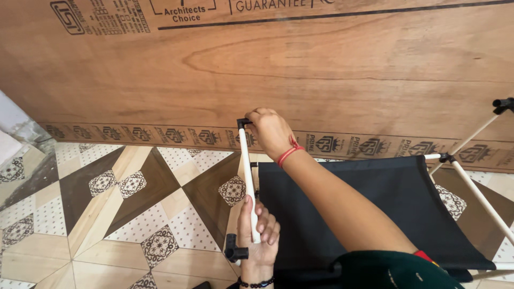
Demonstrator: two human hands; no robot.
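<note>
A white tube (247,176) of a rack frame stands upright at the left edge of a black fabric shelf (375,208). My left hand (259,235) grips the tube's lower part, just above a black corner connector (234,250). My right hand (270,131), with a red thread at the wrist, is closed on the black connector (243,122) at the tube's top end. My right forearm crosses over the black fabric.
A large plywood sheet (300,69) with printed marks leans upright behind the frame. More white tubes (479,195) with black joints (502,104) stand at the right. The floor (107,203) is patterned tile in brown, beige and white.
</note>
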